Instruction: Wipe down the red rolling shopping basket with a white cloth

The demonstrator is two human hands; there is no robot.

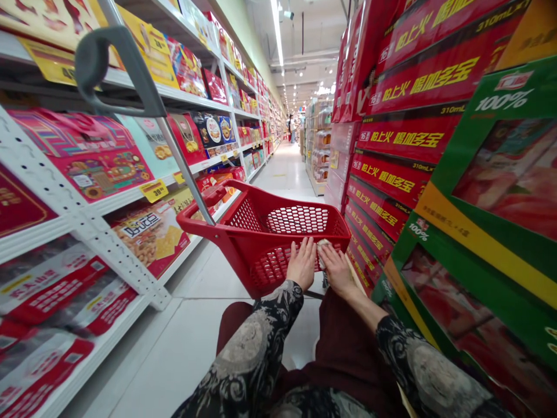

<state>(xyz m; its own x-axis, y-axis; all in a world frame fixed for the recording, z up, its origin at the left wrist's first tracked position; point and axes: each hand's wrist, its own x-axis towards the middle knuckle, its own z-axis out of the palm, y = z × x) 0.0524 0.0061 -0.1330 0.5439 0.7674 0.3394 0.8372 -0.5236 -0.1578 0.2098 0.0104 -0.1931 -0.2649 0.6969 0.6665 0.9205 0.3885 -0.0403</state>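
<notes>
A red plastic shopping basket (270, 229) with perforated sides and a long metal pull rod stands on the floor before my knees. My left hand (303, 265) lies against its near side, fingers stretched out and holding nothing. At the same side, close to the right corner, my right hand (338, 268) presses a small crumpled pale cloth (322, 246) against the red plastic. Part of the cloth is hidden under the fingers. The rod's grey handle (119, 72) rises to the upper left, apart from both hands.
White shelves (73, 217) with boxed snacks run along the left. Stacked red drink cartons (387, 157) and green boxes (491, 215) stand tight on my right. A pale tiled aisle (282, 174) stretches ahead, with a distant person (290, 128) in it.
</notes>
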